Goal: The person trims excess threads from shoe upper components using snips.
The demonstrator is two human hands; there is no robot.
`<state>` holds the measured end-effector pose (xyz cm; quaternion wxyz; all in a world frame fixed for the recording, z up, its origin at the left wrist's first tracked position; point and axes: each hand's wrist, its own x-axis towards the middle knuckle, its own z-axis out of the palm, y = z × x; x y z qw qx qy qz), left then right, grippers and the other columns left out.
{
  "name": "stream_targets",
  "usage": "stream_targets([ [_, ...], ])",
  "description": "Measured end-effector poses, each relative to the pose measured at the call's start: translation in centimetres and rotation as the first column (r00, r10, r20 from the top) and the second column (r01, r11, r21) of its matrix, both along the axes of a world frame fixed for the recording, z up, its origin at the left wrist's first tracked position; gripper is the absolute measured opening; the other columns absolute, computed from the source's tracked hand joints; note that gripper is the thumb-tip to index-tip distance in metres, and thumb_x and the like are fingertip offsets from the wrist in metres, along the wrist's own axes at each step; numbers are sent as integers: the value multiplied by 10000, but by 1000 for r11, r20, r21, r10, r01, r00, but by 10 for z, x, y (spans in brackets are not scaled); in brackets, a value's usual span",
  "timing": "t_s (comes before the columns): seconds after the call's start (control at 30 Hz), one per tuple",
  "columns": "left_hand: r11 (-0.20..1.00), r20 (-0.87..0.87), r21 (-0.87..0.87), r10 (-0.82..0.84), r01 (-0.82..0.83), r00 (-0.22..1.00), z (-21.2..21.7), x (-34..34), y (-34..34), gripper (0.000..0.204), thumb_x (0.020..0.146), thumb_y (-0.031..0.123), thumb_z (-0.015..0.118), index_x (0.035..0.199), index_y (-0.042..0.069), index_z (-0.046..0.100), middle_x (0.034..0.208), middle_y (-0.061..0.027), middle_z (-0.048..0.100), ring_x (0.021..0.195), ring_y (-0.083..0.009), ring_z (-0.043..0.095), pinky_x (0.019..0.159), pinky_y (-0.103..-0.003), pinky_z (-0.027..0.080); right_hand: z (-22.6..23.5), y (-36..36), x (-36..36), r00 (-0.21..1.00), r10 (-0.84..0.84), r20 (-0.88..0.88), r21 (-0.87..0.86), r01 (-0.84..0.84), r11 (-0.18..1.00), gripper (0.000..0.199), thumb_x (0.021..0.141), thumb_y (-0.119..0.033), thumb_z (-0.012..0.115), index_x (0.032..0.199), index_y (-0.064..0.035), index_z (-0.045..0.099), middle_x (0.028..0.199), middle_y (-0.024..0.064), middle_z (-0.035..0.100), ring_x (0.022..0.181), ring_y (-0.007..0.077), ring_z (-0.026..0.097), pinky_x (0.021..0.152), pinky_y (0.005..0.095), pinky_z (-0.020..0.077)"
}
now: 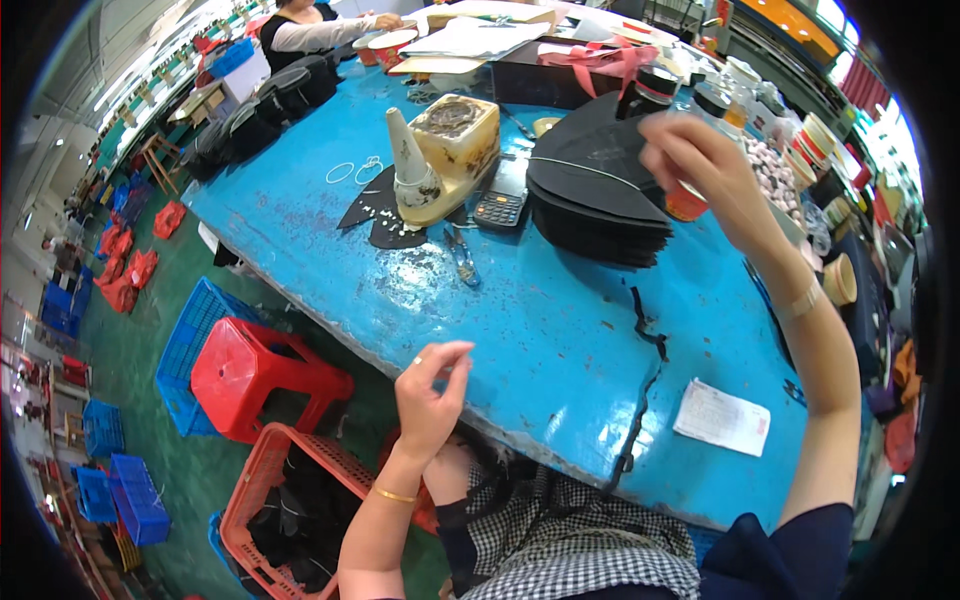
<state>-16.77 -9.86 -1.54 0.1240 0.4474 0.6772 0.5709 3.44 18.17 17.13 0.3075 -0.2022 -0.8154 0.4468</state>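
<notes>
My left hand hovers at the table's front edge. Its thumb and forefinger are brought together, and whatever they may pinch is too small to see. Raised at the right, my right hand is beside a thick stack of black curved sheet pieces. Motion smears its bent fingers, so its grip is unclear. A thin pale band lies across the top of the stack. A crooked black strip runs over the blue table toward my checked apron.
Left of the stack are a calculator, blue thread snips, a glue-crusted cone and a stained tub. A paper slip lies at right. A red stool and orange basket stand below; another person works across.
</notes>
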Motion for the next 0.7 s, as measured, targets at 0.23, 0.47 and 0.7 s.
stream_targets([
  [0.23,996,-233,-35,-86,80,969,-7,-5,27,217,830,18,726,1039,76,724,855,-84,720,631,-152,644,511,-259,467,-65,220,-259,995,104,6,-405,-93,910,482,1014,-273,585,1358,50,491,1236,155,615,1099,199,608,918,314,530],
  [0.47,993,-170,-15,-115,114,979,-8,-16,30,177,804,-2,715,968,64,707,789,-83,685,667,-216,661,561,-308,519,-120,311,-380,958,-256,130,-890,226,396,776,986,-283,621,1496,110,188,1511,325,311,1360,384,430,1089,394,470],
  [0.7,989,-134,-47,-147,142,980,0,-22,22,181,803,-5,712,965,73,695,816,-75,689,707,-242,669,613,-331,535,-129,328,-415,891,-305,-338,-818,-117,563,302,1041,-24,419,1276,164,431,1270,252,550,1188,375,591,1054,419,539],
])
